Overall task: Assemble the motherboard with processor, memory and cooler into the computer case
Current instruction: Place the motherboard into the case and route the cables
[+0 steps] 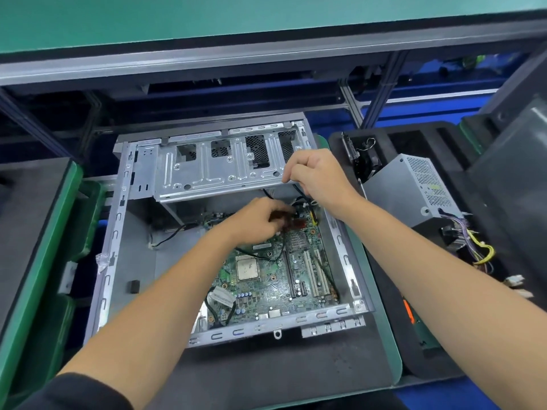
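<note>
An open grey computer case (139, 261) lies flat on a dark mat. Inside it sits the green motherboard (266, 288), with the square silver processor (247, 268) in its socket and white expansion slots to the right. My left hand (257, 221) reaches to the board's far edge, its fingers curled around a dark connector and black cable. My right hand (313, 176) is raised at the edge of the case's drive cage (219, 170), pinching a black cable that runs down to the board. No cooler is mounted over the processor.
A grey power supply (414, 193) with a bundle of coloured wires lies on black foam to the right. A small fan (367, 161) sits behind it. Green bins stand at the left. An orange-handled tool (408, 312) lies at the right.
</note>
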Tool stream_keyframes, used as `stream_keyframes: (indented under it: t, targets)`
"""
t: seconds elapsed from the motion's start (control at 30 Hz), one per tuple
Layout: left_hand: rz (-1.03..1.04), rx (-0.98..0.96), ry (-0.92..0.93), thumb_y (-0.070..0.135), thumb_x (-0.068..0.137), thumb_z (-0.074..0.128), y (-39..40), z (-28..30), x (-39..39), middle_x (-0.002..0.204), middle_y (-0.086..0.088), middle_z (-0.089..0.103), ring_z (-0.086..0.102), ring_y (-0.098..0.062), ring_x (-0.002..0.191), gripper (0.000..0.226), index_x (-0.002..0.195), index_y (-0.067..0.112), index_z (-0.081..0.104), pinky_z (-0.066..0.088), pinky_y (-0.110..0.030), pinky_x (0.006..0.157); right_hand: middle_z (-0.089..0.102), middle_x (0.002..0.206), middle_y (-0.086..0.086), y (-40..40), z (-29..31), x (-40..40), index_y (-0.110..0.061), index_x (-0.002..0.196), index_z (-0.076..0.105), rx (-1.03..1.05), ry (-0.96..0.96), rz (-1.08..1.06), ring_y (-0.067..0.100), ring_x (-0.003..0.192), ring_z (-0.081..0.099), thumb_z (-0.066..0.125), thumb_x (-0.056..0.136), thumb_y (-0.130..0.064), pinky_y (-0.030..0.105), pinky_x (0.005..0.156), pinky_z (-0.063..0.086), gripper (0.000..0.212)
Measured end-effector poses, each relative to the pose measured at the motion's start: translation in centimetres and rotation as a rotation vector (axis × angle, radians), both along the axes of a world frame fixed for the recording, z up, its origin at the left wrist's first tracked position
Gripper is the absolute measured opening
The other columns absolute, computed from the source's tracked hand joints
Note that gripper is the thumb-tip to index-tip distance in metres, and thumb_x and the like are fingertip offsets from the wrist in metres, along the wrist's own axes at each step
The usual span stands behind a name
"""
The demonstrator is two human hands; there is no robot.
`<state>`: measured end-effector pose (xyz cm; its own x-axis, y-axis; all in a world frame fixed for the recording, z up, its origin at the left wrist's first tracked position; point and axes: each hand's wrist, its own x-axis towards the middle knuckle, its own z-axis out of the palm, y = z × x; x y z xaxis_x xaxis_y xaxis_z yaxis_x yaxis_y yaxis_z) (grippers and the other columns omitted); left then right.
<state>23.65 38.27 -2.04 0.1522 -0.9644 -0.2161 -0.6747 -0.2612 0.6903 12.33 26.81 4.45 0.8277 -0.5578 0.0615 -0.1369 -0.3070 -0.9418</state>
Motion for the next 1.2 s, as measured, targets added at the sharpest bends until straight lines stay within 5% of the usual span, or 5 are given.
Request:
stream_keyframes:
  t: [0.2,0.53,0.77,0.9,1.2]
  targets:
    - [-0.039,0.074,0.052,0.033,0.099,0.046,-1.1,-0.3,-0.7,0.123,0.004,0.061,0.056,-0.014,0.107,0.037,0.131,0.018,0.054,0.044,-0.03,0.091,0.057,0.052,-0.018,-0.2,-0.5,0.4,-0.006,0.064,0.068,-0.068,0.033,-0.001,-0.005,0.055,0.051,0.053,0.077,-0.005,0.008,0.054,0.036,0.02]
    - [0.391,-0.037,-0.169,0.034,0.08,0.066,-4.2,-1.4,-3.2,0.082,-0.007,0.066,0.059,-0.027,0.074,0.02,0.084,0.016,0.06,0.039,-0.03,0.058,0.06,0.058,-0.012,0.2,-0.1,0.4,-0.011,0.062,0.068,-0.116,0.125,-0.015,0.002,0.061,0.055,0.054,0.076,-0.005,0.027,0.063,0.047,0.02]
    - [0.186,0.114,-0.061,-0.001,0.089,0.053,-2.7,-1.1,-2.0,0.114,-0.026,0.058,0.05,-0.022,0.089,0.024,0.111,-0.01,0.056,0.037,-0.025,0.075,0.045,0.061,-0.007,2.1,-0.9,0.5,-0.021,0.078,0.057,-0.785,0.489,0.219,0.025,0.07,0.051,0.051,0.08,-0.021,0.028,0.054,0.032,0.007]
    - [0.026,0.148,-0.097,0.01,0.083,0.06,-0.6,-0.2,0.3,0.066,0.005,0.056,0.049,-0.012,0.06,0.024,0.067,0.025,0.052,0.035,-0.024,0.049,0.035,0.058,-0.005,2.3,-1.3,0.7,-0.019,0.076,0.049,-0.963,0.566,0.309,0.026,0.061,0.045,0.05,0.081,-0.022,0.029,0.053,0.031,0.006]
    - [-0.21,0.408,-0.343,0.036,0.072,0.08,3.4,-0.1,2.7,0.065,0.016,0.058,0.052,-0.001,0.061,0.019,0.075,0.025,0.064,0.036,-0.023,0.053,0.057,0.068,0.0,2.3,-1.2,0.7,-0.018,0.072,0.054,-1.001,0.617,0.426,0.026,0.062,0.055,0.051,0.075,-0.024,0.027,0.051,0.04,0.008]
